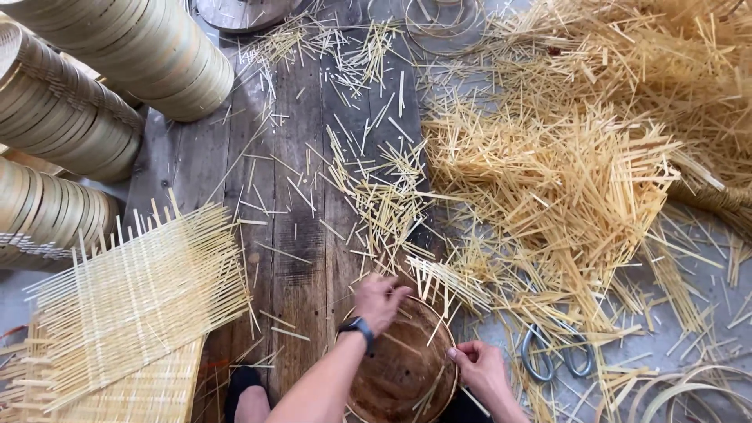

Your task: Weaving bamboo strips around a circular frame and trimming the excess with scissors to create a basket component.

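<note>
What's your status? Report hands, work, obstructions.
Left hand on far rim of round block. Right hand pinching a strip at its near edge. Scissors right, strips heaped around.

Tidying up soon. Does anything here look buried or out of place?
Yes: grey metal scissors lie half buried under loose pale bamboo offcuts near the right hand, with only the handle loops showing, easy to miss.

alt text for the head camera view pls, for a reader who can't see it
Seen from above, a person's left hand and right hand work at the rim of a round wooden block on a plank floor. Cut bamboo strips lie heaped to the right, woven bamboo mats to the left, scissors nearby.
</note>
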